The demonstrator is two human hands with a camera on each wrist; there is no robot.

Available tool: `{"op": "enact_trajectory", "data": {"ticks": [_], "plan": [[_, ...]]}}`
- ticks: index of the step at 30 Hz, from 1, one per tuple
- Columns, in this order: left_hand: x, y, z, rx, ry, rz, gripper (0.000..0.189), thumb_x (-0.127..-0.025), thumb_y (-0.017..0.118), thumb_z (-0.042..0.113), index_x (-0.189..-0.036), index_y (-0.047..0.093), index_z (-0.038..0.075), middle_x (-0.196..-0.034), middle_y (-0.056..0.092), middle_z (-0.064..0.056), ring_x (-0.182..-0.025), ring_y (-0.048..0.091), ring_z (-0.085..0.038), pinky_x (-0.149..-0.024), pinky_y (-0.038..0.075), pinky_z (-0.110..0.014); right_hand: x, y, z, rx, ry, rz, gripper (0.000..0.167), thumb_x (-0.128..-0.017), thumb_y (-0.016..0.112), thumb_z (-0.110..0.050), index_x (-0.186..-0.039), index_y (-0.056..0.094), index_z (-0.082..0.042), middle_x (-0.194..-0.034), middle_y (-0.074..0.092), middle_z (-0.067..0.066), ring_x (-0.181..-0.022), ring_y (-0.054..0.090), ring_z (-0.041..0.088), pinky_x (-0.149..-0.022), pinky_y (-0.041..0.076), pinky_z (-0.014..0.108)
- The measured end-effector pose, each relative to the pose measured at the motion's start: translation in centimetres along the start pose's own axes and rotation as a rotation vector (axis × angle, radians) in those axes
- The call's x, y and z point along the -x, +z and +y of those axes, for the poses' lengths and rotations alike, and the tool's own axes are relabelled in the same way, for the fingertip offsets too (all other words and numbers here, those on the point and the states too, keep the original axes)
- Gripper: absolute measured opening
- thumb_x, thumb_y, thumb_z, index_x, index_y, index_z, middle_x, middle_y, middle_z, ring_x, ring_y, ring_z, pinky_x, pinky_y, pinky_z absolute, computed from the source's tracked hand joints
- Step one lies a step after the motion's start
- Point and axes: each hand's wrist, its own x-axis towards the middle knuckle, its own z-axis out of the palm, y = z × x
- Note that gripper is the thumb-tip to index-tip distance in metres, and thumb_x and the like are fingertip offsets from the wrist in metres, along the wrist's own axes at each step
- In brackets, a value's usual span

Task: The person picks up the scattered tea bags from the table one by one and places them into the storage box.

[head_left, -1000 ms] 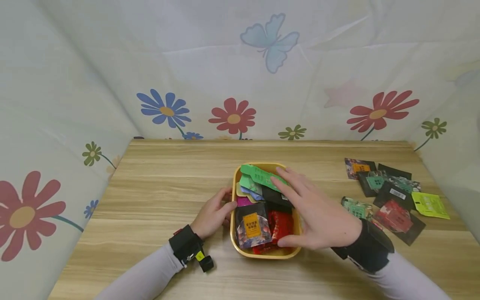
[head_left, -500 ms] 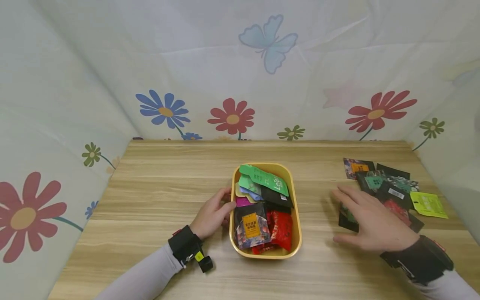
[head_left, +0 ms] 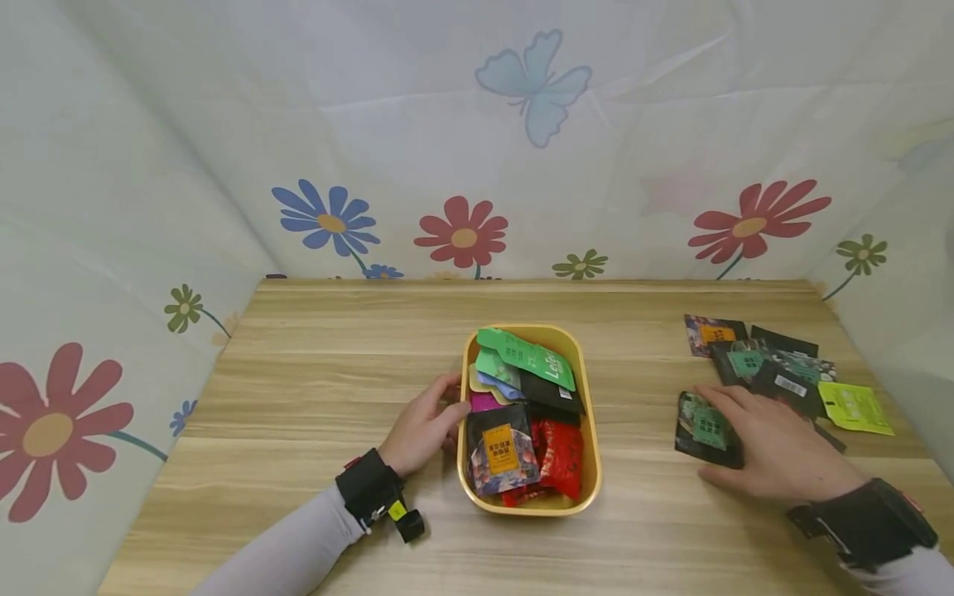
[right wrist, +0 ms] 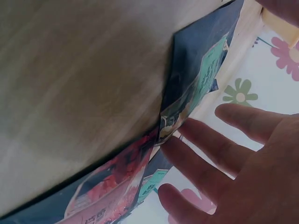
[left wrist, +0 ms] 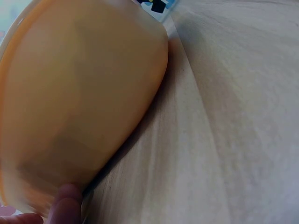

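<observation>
A yellow plastic container [head_left: 590, 463] stands mid-table, filled with small packets. My left hand [head_left: 421, 426] rests against its left side, thumb by the rim; in the left wrist view, a finger [left wrist: 65, 207] touches the outer wall [left wrist: 84, 93]. On the right, my right hand [head_left: 775, 451] is over loose packets, its fingertips at a black packet with a green label [head_left: 708, 426]. In the right wrist view, my spread fingers [right wrist: 205, 172] reach the edge of that packet [right wrist: 191, 70], beside a red-printed packet [right wrist: 112, 186] that the hand mostly hides in the head view.
Behind the right hand lie several overlapping black packets [head_left: 788, 385], one with an orange label [head_left: 715, 333], and a lime-green packet [head_left: 855, 407]. A green packet [head_left: 532, 356], an orange-labelled one [head_left: 501, 451] and red ones [head_left: 561, 459] fill the container. A flower-printed curtain [head_left: 417, 124] surrounds the wooden table [head_left: 335, 348].
My right hand has moved right from above the container to the loose packets, uncovering the container's contents. The left hand and the container have stayed in place.
</observation>
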Motion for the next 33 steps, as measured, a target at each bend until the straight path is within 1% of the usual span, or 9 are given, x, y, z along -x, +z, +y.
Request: {"op": "enact_trajectory", "data": {"ticks": [6,9,12,15,19,23,28,31,33], "plan": [[-0.1,0.0,0.1,0.003,0.003,-0.006,0.049,-0.104,0.057,0.029,-0.152,0.047,0.019,-0.132,0.062,-0.013,-0.071,0.071,-0.02,-0.062,0.064,-0.036,-0.2,-0.2,0.0,-0.019,0.015,-0.012,0.105,-0.066,0.091,-0.06,-0.15,0.05,-0.012,-0.136,0.061,0.02,-0.116,0.065,0.042,-0.094,0.049,0.072],[-0.1,0.0,0.1,0.008,0.003,-0.005,0.049,-0.104,0.057,0.029,-0.152,0.047,0.019,-0.131,0.062,-0.013,-0.071,0.071,-0.02,-0.062,0.064,-0.036,-0.3,-0.2,-0.1,-0.021,0.017,-0.015,0.104,-0.065,0.093,-0.057,-0.15,0.05,-0.013,-0.133,0.062,0.019,-0.115,0.066,0.04,-0.092,0.049,0.073],[-0.1,0.0,0.1,0.01,0.005,-0.005,0.049,-0.104,0.056,0.028,-0.152,0.047,0.019,-0.131,0.061,-0.013,-0.071,0.071,-0.02,-0.062,0.064,-0.036,-0.3,-0.2,-0.2,-0.018,0.02,-0.016,0.105,-0.065,0.093,-0.055,-0.151,0.049,-0.013,-0.133,0.062,0.02,-0.114,0.066,0.041,-0.091,0.05,0.074],[-0.1,0.0,0.0,0.008,0.007,-0.006,0.049,-0.104,0.056,0.028,-0.152,0.047,0.019,-0.131,0.061,-0.013,-0.071,0.071,-0.02,-0.061,0.064,-0.036,-0.3,-0.1,-0.4,-0.038,0.007,0.006,0.106,-0.064,0.095,-0.051,-0.15,0.049,-0.011,-0.129,0.061,0.021,-0.111,0.066,0.04,-0.089,0.054,0.07],[-0.1,0.0,-0.1,0.004,0.009,-0.007,0.049,-0.104,0.056,0.029,-0.152,0.047,0.019,-0.131,0.061,-0.013,-0.07,0.07,-0.02,-0.061,0.063,-0.036,-0.3,0.1,-0.6,-0.073,-0.009,0.024,0.107,-0.062,0.097,-0.045,-0.149,0.048,-0.008,-0.123,0.058,0.016,-0.106,0.065,0.034,-0.088,0.058,0.061],[-0.1,0.0,-0.1,0.005,0.006,-0.01,0.049,-0.104,0.056,0.029,-0.151,0.047,0.02,-0.13,0.061,-0.013,-0.07,0.07,-0.02,-0.061,0.063,-0.036,-0.4,0.2,-1.0,-0.074,-0.016,0.033,0.108,-0.061,0.097,-0.044,-0.15,0.047,-0.008,-0.122,0.057,0.013,-0.103,0.065,0.032,-0.086,0.059,0.059],[-0.1,0.0,-0.2,0.004,0.004,-0.011,0.049,-0.105,0.057,0.03,-0.152,0.047,0.02,-0.131,0.061,-0.013,-0.07,0.07,-0.02,-0.062,0.064,-0.036,-0.6,-0.1,-1.8,-0.073,-0.035,0.058,0.108,-0.061,0.096,-0.043,-0.15,0.046,-0.011,-0.128,0.057,0.015,-0.103,0.067,0.035,-0.084,0.058,0.062],[-0.1,0.0,-0.3,0.007,0.004,-0.011,0.049,-0.105,0.057,0.03,-0.152,0.047,0.02,-0.131,0.061,-0.013,-0.071,0.071,-0.02,-0.062,0.064,-0.036,-0.9,-0.9,-2.9,-0.078,-0.051,0.087,0.105,-0.061,0.096,-0.041,-0.15,0.047,-0.012,-0.132,0.056,0.013,-0.105,0.066,0.033,-0.086,0.058,0.061],[-0.1,0.0,-0.3,0.009,0.004,-0.011,0.049,-0.105,0.056,0.03,-0.152,0.047,0.02,-0.131,0.061,-0.013,-0.071,0.071,-0.02,-0.062,0.063,-0.036,-1.1,-1.5,-3.8,-0.086,-0.079,0.12,0.103,-0.061,0.095,-0.039,-0.149,0.049,-0.013,-0.132,0.057,0.011,-0.105,0.065,0.031,-0.086,0.059,0.059]]}}
